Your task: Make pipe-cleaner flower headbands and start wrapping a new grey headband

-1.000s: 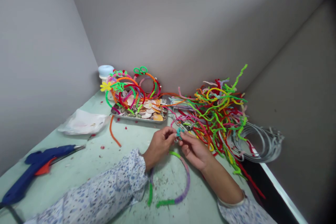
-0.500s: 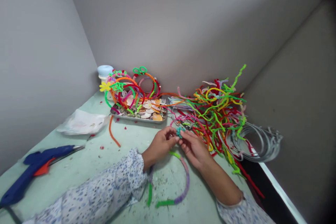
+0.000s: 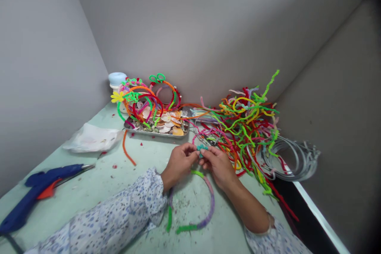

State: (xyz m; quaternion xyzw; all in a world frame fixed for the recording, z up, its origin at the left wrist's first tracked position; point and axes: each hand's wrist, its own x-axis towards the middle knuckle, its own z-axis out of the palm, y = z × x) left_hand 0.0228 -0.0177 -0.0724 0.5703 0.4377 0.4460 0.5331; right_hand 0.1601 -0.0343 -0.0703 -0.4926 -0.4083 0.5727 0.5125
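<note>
Two-handed pinch: in the head view, the left hand [image 3: 177,164] and right hand [image 3: 219,167] hold a small teal piece [image 3: 202,149] between narrowed fingertips, one from each side, probably to steady it.
Fuzzy hoop [image 3: 212,206]: lies just below the hands, seemingly for easy reach.
Glue gun [image 3: 35,190]: well apart at left, perhaps keeping its tip clear of the sleeves [image 3: 119,214].
Table [image 3: 105,178]: pale green, specked with scraps.
Walls [image 3: 190,24]: plain grey, close around the table.
</note>
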